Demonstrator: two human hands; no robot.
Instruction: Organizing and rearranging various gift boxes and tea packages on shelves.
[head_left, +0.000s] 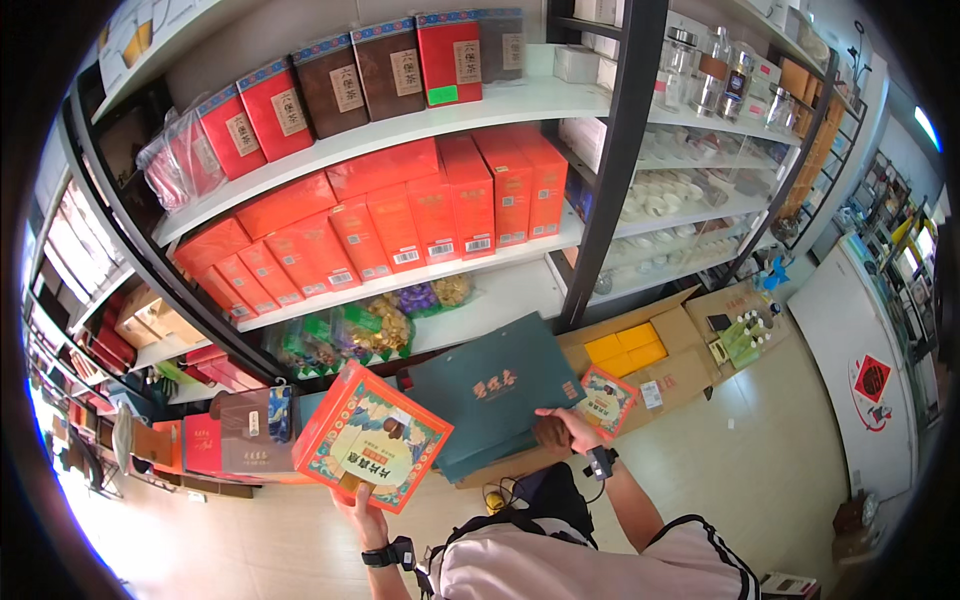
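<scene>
My left hand (362, 514) grips the lower edge of a large orange-red decorated gift box (375, 442), its thumb on the front and the box raised and tilted. My right hand (574, 431) is at the lower right edge of a dark green flat box or bag (499, 382), index finger stretched along it; a small brown object (551, 435) shows at its fingers, and whether it is held is unclear. Just beyond that hand lies a smaller orange-red decorated box (606, 401), partly hidden behind the wrist.
Ahead, a white shelf (420, 277) bears red boxes (450, 202) and bagged wrapped items (390, 322). An open cardboard carton (667, 375) with yellow boxes (626, 349) stands right of the green one. A dark metal post (611, 165) rises between shelves. Glassware (709, 75) stands at upper right.
</scene>
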